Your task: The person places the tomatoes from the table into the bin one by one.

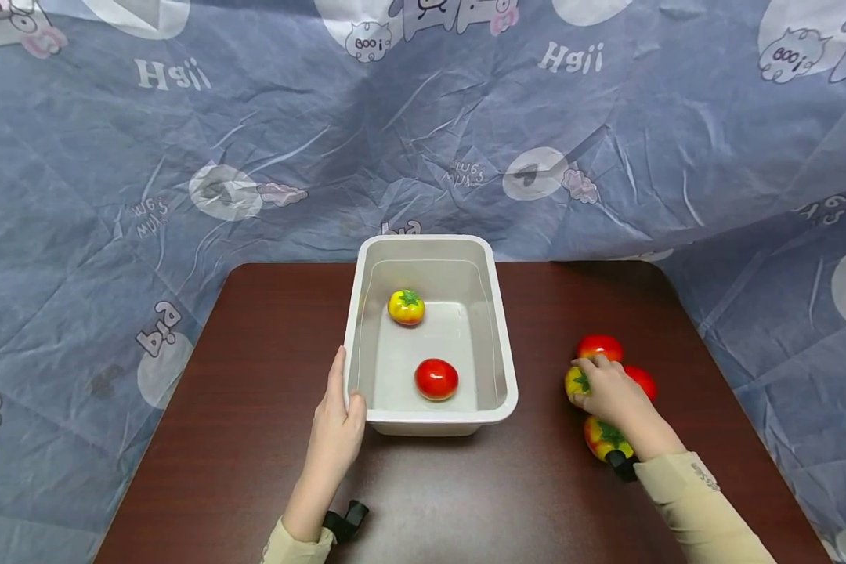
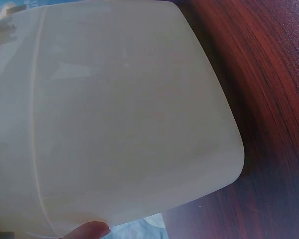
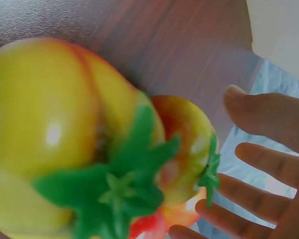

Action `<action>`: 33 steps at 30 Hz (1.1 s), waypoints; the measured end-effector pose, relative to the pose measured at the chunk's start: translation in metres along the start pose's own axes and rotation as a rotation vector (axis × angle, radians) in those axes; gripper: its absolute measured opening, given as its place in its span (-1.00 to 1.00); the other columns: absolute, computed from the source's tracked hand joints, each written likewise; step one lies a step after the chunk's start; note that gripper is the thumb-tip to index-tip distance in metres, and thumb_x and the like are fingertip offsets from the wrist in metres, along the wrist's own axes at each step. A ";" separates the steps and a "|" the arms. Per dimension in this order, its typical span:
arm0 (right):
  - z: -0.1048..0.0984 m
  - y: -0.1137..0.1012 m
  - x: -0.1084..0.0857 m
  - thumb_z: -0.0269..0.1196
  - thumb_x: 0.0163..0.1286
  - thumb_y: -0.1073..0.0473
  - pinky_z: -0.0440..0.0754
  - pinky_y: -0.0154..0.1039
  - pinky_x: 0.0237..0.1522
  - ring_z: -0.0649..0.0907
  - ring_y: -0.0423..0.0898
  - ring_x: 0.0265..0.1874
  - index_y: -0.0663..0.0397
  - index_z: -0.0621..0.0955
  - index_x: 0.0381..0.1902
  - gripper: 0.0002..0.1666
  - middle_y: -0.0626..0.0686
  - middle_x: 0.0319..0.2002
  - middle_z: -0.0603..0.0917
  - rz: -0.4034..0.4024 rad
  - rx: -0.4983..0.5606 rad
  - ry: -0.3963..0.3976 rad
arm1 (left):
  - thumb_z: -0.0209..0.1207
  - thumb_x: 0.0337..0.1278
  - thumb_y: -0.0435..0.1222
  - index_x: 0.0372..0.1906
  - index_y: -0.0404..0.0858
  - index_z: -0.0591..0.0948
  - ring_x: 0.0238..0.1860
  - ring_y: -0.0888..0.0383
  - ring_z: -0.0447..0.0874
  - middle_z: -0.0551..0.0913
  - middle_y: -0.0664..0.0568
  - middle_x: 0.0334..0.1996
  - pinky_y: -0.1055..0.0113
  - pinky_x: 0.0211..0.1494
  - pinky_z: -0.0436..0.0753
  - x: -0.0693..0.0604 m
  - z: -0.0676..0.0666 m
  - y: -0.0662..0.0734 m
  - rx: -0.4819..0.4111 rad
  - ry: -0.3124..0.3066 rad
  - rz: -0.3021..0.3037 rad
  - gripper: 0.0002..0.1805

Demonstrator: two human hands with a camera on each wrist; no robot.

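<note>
My left hand [image 1: 338, 431] rests against the near left corner of a pale grey plastic bin [image 1: 505, 352], its straight fingers along the outer wall. Inside the bin lie a yellow tomato [image 1: 405, 308] with a green leafy top and a red tomato [image 1: 436, 379]. On the right, my right hand [image 1: 613, 395] reaches over a yellow tomato [image 1: 575, 382]. Its fingers are spread beside that tomato [image 3: 182, 144] in the right wrist view, with a gap between. A second yellow-orange tomato [image 1: 605, 436] lies nearer, under the wrist. Two red tomatoes lie around the hand, one behind [image 1: 599, 346], one right [image 1: 641, 381].
A dark brown wooden table [image 1: 465, 501] carries everything. Its far edge meets a blue-grey printed cloth [image 1: 289, 172] that hangs behind and at both sides. Black straps [image 1: 348, 518] sit at both wrists.
</note>
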State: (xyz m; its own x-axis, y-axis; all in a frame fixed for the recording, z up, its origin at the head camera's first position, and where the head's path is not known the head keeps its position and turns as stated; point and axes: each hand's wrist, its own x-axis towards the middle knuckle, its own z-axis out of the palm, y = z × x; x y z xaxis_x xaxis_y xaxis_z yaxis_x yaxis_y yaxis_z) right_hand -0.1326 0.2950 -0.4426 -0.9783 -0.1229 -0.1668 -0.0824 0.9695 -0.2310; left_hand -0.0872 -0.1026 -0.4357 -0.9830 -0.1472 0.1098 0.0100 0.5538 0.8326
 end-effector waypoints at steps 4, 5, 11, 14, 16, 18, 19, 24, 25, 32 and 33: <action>0.006 0.002 -0.001 0.45 0.09 0.17 0.49 0.39 -0.05 0.45 0.45 0.04 0.32 0.49 0.20 -0.27 0.48 0.13 0.45 0.003 -0.011 0.007 | -0.08 0.25 -0.37 0.56 -0.01 0.10 0.23 -0.19 0.54 0.37 -0.20 0.41 -0.15 0.18 0.51 0.000 0.001 -0.002 0.001 0.007 0.000 -0.24; 0.007 0.002 -0.001 0.46 0.08 0.18 0.49 0.39 -0.06 0.46 0.44 0.02 0.32 0.50 0.19 -0.28 0.48 0.12 0.45 0.001 -0.013 0.013 | -0.08 0.25 -0.37 0.56 -0.02 0.10 0.23 -0.19 0.54 0.37 -0.21 0.41 -0.16 0.18 0.51 0.000 0.001 -0.001 0.001 0.008 0.003 -0.24; 0.013 0.004 -0.002 0.48 0.03 0.25 0.56 0.32 -0.14 0.46 0.44 -0.02 0.35 0.51 0.15 -0.29 0.47 0.10 0.46 -0.029 -0.014 0.058 | -0.09 0.25 -0.37 0.56 -0.02 0.10 0.22 -0.20 0.54 0.38 -0.22 0.40 -0.16 0.17 0.51 0.000 0.001 -0.002 -0.001 0.009 0.000 -0.25; 0.015 0.006 -0.002 0.48 0.02 0.27 0.58 0.28 -0.16 0.45 0.45 0.00 0.36 0.49 0.17 -0.27 0.48 0.12 0.44 -0.031 -0.009 0.063 | -0.08 0.25 -0.36 0.56 -0.01 0.11 0.22 -0.19 0.55 0.38 -0.20 0.40 -0.16 0.17 0.52 0.001 0.001 -0.002 -0.003 0.011 -0.001 -0.25; 0.017 0.006 -0.002 0.49 0.01 0.28 0.58 0.26 -0.16 0.44 0.45 0.00 0.36 0.48 0.18 -0.25 0.48 0.12 0.43 -0.030 -0.002 0.066 | -0.09 0.25 -0.36 0.56 -0.01 0.10 0.22 -0.19 0.55 0.38 -0.21 0.40 -0.16 0.17 0.52 0.000 0.001 -0.002 -0.001 0.011 0.001 -0.25; 0.018 0.006 -0.002 0.50 0.00 0.29 0.59 0.26 -0.17 0.45 0.45 -0.01 0.37 0.47 0.19 -0.22 0.49 0.10 0.42 -0.027 0.006 0.062 | -0.09 0.25 -0.36 0.56 -0.01 0.11 0.21 -0.20 0.56 0.39 -0.21 0.40 -0.16 0.17 0.52 0.000 0.001 -0.002 0.001 0.013 0.001 -0.25; 0.019 0.006 -0.002 0.51 -0.02 0.29 0.59 0.26 -0.17 0.45 0.45 -0.02 0.37 0.47 0.19 -0.21 0.49 0.09 0.42 -0.029 0.010 0.061 | -0.09 0.25 -0.36 0.56 -0.01 0.11 0.21 -0.20 0.56 0.39 -0.21 0.39 -0.16 0.16 0.52 0.000 0.001 -0.002 0.001 0.014 0.000 -0.25; 0.021 0.005 -0.001 0.53 -0.04 0.28 0.57 0.28 -0.12 0.45 0.44 -0.03 0.36 0.46 0.21 -0.18 0.49 0.06 0.43 -0.024 0.023 0.044 | -0.09 0.25 -0.36 0.56 -0.01 0.11 0.20 -0.20 0.56 0.40 -0.21 0.39 -0.16 0.16 0.52 0.001 0.001 -0.002 0.000 0.016 0.000 -0.25; 0.022 0.005 0.000 0.53 -0.03 0.28 0.57 0.28 -0.12 0.45 0.43 -0.03 0.36 0.46 0.21 -0.17 0.49 0.06 0.42 -0.024 0.024 0.043 | -0.09 0.25 -0.36 0.56 0.00 0.11 0.20 -0.20 0.56 0.40 -0.21 0.39 -0.16 0.16 0.52 0.001 0.001 -0.002 0.000 0.016 0.001 -0.25; 0.025 0.002 0.001 0.54 -0.06 0.28 0.60 0.23 -0.15 0.45 0.43 -0.02 0.33 0.49 0.19 -0.18 0.45 0.06 0.43 -0.050 0.009 0.070 | -0.09 0.25 -0.37 0.56 0.00 0.10 0.23 -0.19 0.54 0.37 -0.19 0.41 -0.16 0.19 0.51 0.001 0.001 -0.002 -0.001 0.012 0.001 -0.25; 0.026 0.001 0.001 0.54 -0.07 0.28 0.61 0.22 -0.15 0.45 0.43 -0.01 0.33 0.49 0.19 -0.18 0.44 0.05 0.43 -0.054 0.005 0.074 | -0.09 0.25 -0.37 0.56 0.01 0.10 0.24 -0.18 0.54 0.37 -0.18 0.42 -0.16 0.20 0.50 0.001 0.001 -0.002 -0.003 0.010 -0.001 -0.25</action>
State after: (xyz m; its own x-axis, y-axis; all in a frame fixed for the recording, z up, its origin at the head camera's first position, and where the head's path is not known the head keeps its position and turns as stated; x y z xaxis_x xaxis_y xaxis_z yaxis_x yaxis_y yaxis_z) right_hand -0.1284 0.2907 -0.4682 -0.9838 -0.1589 -0.0829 -0.1347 0.9607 -0.2427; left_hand -0.0880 -0.1028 -0.4382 -0.9810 -0.1562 0.1146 0.0096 0.5516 0.8341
